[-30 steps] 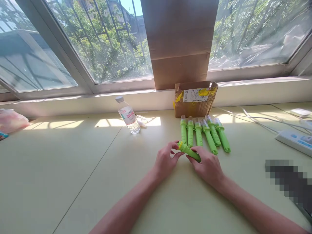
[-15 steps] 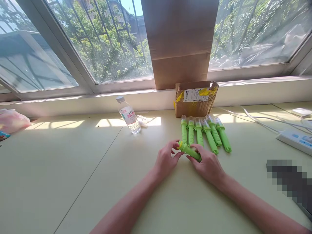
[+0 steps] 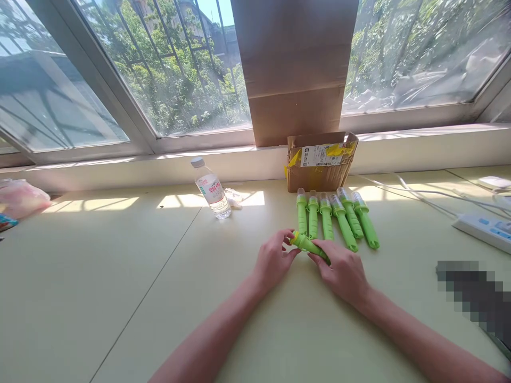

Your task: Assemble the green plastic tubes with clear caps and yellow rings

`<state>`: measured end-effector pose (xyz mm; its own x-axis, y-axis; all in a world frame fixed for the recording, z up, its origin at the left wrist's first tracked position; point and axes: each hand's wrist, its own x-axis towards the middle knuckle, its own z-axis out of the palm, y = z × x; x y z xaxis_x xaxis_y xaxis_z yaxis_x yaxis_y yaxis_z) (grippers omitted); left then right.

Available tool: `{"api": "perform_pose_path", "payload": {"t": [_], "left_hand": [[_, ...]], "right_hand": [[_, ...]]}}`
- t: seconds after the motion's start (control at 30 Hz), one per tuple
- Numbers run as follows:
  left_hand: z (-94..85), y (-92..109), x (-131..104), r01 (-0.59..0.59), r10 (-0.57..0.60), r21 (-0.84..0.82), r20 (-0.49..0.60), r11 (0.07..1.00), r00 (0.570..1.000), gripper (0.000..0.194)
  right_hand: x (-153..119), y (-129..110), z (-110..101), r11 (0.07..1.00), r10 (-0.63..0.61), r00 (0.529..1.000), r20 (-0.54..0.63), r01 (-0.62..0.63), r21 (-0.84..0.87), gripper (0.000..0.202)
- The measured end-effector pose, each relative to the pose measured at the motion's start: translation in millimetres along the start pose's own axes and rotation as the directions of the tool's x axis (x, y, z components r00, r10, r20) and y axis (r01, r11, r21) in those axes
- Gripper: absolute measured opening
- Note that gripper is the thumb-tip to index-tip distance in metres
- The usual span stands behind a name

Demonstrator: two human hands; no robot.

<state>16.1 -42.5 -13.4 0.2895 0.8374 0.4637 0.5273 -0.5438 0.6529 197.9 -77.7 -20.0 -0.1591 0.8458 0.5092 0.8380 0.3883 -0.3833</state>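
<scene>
Between both hands is a green tube-shaped tool (image 3: 306, 243) with a yellow ring at its left end, tilted down to the right. My left hand (image 3: 273, 256) grips the yellow-ringed end with thumb and fingers. Around the other end, my right hand (image 3: 342, 266) is closed and partly hides it. Just beyond my hands lie several similar green tubes (image 3: 326, 221) side by side, each with a ribbed body and a clear cap at the far end. What the caps cover is too small to make out.
An open cardboard box (image 3: 319, 173) stands against the wall behind the tubes. A water bottle (image 3: 212, 190) is to its left beside a crumpled wrapper (image 3: 235, 198). White cables and a power strip (image 3: 485, 230) lie at right, a pixelated dark object (image 3: 475, 292) nearer. A pink bag (image 3: 24, 197) sits far left.
My right hand has shifted slightly along the green tube and covers a little more of its lower end. My left hand stays nearly in place.
</scene>
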Motion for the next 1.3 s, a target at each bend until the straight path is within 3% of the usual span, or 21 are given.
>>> {"api": "perform_pose_path", "payload": {"t": [0.43,0.57,0.77,0.97,1.3], "left_hand": [[-2.6,2.8,-2.3,-0.01,0.01,0.023,0.0,1.0,1.0,0.02],[-2.2,2.7,-2.1,-0.02,0.02,0.0,-0.012,1.0,1.0,0.019],[-1.3,2.5,-1.1,-0.028,0.028,0.002,0.013,1.0,1.0,0.027],[-0.2,2.1,-2.1,-0.021,0.021,0.029,-0.02,0.999,1.0,0.021],[-2.1,5.0,-2.6,-0.029,0.029,0.031,-0.018,0.999,0.999,0.019]], "right_hand": [[3.2,4.7,1.5,0.996,-0.012,0.999,0.036,0.009,0.084,0.028],[1.6,3.6,1.9,0.994,-0.04,0.999,0.001,0.04,0.098,0.022],[-0.2,-0.9,-0.8,1.0,-0.017,1.0,-0.026,0.016,-0.006,0.021],[2.1,-2.3,-2.1,0.995,-0.04,0.999,0.017,0.041,-0.09,0.026],[1.5,3.6,2.7,1.0,-0.021,1.0,-0.001,0.021,-0.009,0.022]]}}
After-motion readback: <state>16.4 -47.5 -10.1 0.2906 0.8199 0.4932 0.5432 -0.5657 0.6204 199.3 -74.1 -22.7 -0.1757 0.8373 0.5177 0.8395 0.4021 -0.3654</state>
